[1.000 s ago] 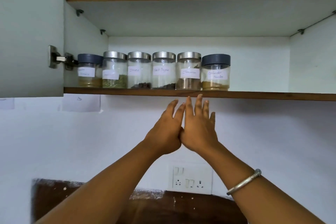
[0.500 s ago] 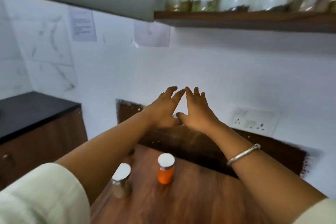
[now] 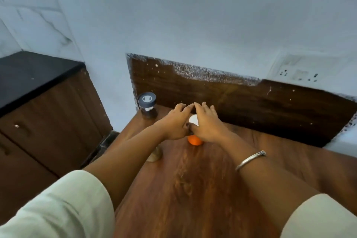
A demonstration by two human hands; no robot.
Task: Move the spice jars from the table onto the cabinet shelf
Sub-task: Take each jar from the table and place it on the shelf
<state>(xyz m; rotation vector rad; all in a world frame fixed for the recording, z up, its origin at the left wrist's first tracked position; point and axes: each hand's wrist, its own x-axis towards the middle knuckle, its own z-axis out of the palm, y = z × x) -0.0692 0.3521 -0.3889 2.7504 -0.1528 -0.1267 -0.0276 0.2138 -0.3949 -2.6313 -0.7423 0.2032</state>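
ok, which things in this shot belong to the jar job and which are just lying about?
Job:
- orange jar, under both hands
- dark-lidded jar
- third jar, mostly hidden behind the left forearm
- table
- left hand
- right hand

Lying about:
- socket
- black counter
- bangle

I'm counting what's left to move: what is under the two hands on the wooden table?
A small orange jar with a white lid stands under the left hand and right hand; its middle is covered, so contact cannot be seen.
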